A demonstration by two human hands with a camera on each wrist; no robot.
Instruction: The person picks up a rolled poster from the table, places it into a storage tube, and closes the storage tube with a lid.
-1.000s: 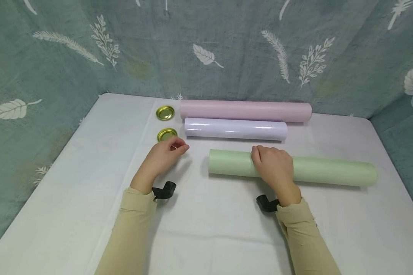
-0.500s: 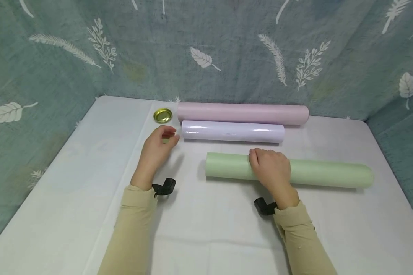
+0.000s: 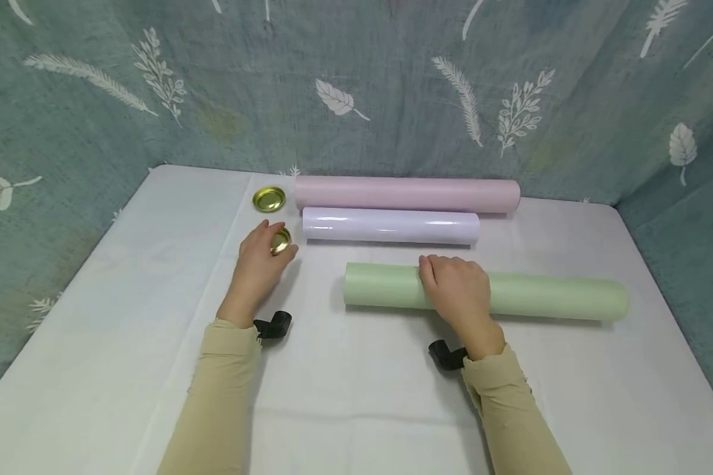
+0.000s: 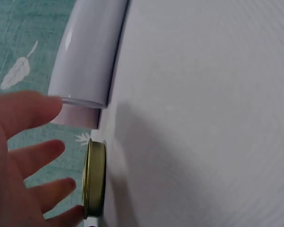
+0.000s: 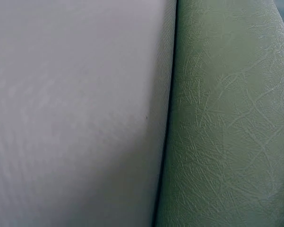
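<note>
My left hand (image 3: 260, 260) hovers at the nearer gold tin lid (image 3: 281, 241), with fingers and thumb spread around it. In the left wrist view this lid (image 4: 95, 178) lies on the table right beside my lower fingertips (image 4: 72, 215), and nothing is pinched. My right hand (image 3: 459, 290) grips a light green roll (image 3: 558, 295) from above, its fingers curled over the far side. Close up in the right wrist view, the roll (image 5: 227, 113) shows a creased, leather-like surface. It lies across the right half of the table.
A second gold lid (image 3: 269, 198) lies farther back. To its right a pink roll (image 3: 407, 194) and a shorter glossy lavender roll (image 3: 390, 226) lie side by side. A white cloth (image 3: 356, 382) covers the table; green leaf-patterned fabric (image 3: 356, 86) hangs behind.
My left hand has moved back and slightly left over the nearer lid, its fingers spreading apart. The right hand stays on the green roll. The head view has shifted slightly.
</note>
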